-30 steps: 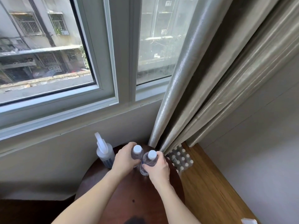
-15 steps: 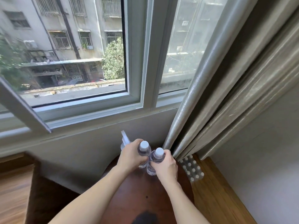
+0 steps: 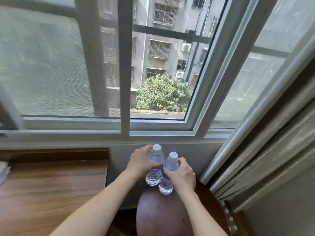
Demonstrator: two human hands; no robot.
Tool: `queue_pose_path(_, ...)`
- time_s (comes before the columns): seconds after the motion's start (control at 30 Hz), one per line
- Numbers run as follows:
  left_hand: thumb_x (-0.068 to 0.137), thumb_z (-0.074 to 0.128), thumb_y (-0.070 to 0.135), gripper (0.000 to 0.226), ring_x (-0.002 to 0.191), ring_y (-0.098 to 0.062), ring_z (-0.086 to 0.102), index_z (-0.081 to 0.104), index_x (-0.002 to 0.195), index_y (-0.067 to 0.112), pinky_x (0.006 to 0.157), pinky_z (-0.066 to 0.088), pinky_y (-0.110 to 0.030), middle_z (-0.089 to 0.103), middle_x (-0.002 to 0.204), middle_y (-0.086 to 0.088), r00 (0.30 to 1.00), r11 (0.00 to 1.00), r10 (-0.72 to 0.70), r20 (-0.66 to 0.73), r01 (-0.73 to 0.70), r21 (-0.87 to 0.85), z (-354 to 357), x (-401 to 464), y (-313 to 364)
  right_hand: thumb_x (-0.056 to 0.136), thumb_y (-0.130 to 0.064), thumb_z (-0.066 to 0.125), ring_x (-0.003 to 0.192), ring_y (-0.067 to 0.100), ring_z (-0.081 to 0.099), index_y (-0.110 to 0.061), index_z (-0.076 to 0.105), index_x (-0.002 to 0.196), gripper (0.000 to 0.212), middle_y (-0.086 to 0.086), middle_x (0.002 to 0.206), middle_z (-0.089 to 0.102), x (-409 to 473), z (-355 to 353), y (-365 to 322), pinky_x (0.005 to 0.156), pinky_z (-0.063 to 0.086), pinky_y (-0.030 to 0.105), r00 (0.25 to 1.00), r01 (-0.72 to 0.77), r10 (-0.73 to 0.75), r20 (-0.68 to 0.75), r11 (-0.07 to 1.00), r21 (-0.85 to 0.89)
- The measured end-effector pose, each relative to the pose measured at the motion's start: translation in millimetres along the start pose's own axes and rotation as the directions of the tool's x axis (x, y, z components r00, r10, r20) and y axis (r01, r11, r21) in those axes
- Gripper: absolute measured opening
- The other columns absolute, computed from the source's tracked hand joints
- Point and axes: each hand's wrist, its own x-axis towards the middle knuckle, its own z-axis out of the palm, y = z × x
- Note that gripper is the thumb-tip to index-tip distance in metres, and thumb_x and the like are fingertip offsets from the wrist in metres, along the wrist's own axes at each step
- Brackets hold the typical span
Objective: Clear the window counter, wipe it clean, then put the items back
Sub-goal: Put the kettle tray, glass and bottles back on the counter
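Below the window sill (image 3: 153, 133), over the round dark table (image 3: 170, 215), we hold both bottles upright — left hand (image 3: 141, 163) wraps one bottle (image 3: 154, 165), right hand (image 3: 181, 174) the other bottle (image 3: 167, 176) — sill straight ahead, above.

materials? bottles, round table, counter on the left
Water bottles: clear thin plastic, ribbed walls, white caps, likely PET. Round table: dark reddish wood or veneer, glossy, shows reflections. Counter: wood-grain surface, matte; laminate or real wood, can't tell.

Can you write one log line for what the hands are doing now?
left hand grips bottle | right hand grips second bottle | above round table
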Motion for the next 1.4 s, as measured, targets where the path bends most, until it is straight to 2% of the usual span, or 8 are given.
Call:
queue_pose_path(0.07,0.047,0.077,0.048,0.055,0.083,-0.008,0.065,0.067,0.100,0.036,0.070,0.045,-0.023,0.071,0.090,0.015,0.999,1.000,-0.004,-0.050,0.004,-0.001,-39,-14,-15,0.067,-0.059,0.080,0.115,0.025,0.062,-0.027,0.055,0.102,0.054,-0.002,0.131,0.063,-18,12,-31,0.084,0.046,0.032,0.998,0.071,-0.071,-0.002,0.997,0.016)
queue_pose_path(0.13,0.049,0.078,0.049,0.055,0.084,-0.007,0.064,0.067,0.101,0.034,0.070,0.044,-0.023,0.071,0.091,0.014,0.995,1.000,0.011,-0.099,-0.010,0.016,-80,-31,-31,0.071,-0.058,0.080,0.118,0.025,0.059,-0.023,0.057,0.108,0.056,0.000,0.119,0.066,-40,26,-65,0.090,0.046,0.033,0.991,0.131,-0.132,0.018,0.991,0.017)
queue_pose_path(0.3,0.056,0.080,0.045,0.049,0.083,-0.010,0.064,0.066,0.102,0.034,0.070,0.047,-0.026,0.070,0.091,0.013,0.977,0.996,0.000,-0.213,0.019,0.086,-183,-81,-80,0.072,-0.060,0.078,0.103,0.028,0.065,-0.024,0.057,0.110,0.056,0.002,0.107,0.070,-102,74,-144,0.079,0.046,0.034,0.970,0.234,-0.235,0.057,0.972,0.026)
queue_pose_path(0.6,0.059,0.081,0.040,0.045,0.084,-0.011,0.064,0.068,0.102,0.033,0.064,0.040,-0.023,0.070,0.087,0.010,0.910,0.990,-0.097,-0.402,0.130,0.056,-332,-177,-169,0.072,-0.060,0.077,0.098,0.021,0.063,-0.025,0.058,0.111,0.056,-0.002,0.101,0.067,-209,168,-268,0.083,0.052,0.037,0.899,0.394,-0.407,0.164,0.913,0.105)
queue_pose_path(0.77,0.062,0.083,0.042,0.056,0.102,-0.017,0.061,0.066,0.114,0.030,0.076,0.040,-0.027,0.071,0.106,0.006,0.843,0.964,-0.180,-0.506,0.252,0.078,-401,-224,-213,0.068,-0.060,0.078,0.094,0.021,0.064,-0.025,0.060,0.107,0.055,-0.003,0.099,0.069,-259,215,-332,0.080,0.052,0.037,0.844,0.463,-0.485,0.229,0.874,0.145)
queue_pose_path(0.9,0.062,0.084,0.042,0.058,0.102,-0.016,0.062,0.065,0.116,0.032,0.085,0.048,-0.032,0.070,0.107,0.008,0.789,0.950,-0.240,-0.566,0.310,0.029,-443,-249,-247,0.067,-0.061,0.078,0.091,0.017,0.064,-0.026,0.061,0.109,0.057,-0.007,0.097,0.069,-285,250,-374,0.080,0.055,0.037,0.795,0.517,-0.547,0.261,0.837,0.179)
queue_pose_path(1.13,0.065,0.085,0.038,0.059,0.099,-0.015,0.061,0.064,0.119,0.028,0.077,0.044,-0.029,0.067,0.102,0.010,0.731,0.931,-0.300,-0.612,0.364,-0.022,-509,-258,-308,0.069,-0.060,0.079,0.092,0.016,0.065,-0.023,0.062,0.111,0.058,-0.006,0.098,0.070,-304,318,-441,0.079,0.055,0.037,0.732,0.568,-0.613,0.296,0.790,0.231)
queue_pose_path(1.4,0.066,0.086,0.035,0.058,0.092,-0.012,0.056,0.064,0.118,0.026,0.076,0.040,-0.026,0.060,0.097,0.012,0.708,0.917,-0.334,-0.622,0.396,-0.042,-579,-214,-371,0.069,-0.057,0.079,0.086,0.016,0.064,-0.022,0.060,0.102,0.052,-0.006,0.089,0.068,-285,396,-521,0.077,0.054,0.038,0.702,0.576,-0.638,0.317,0.770,0.274)
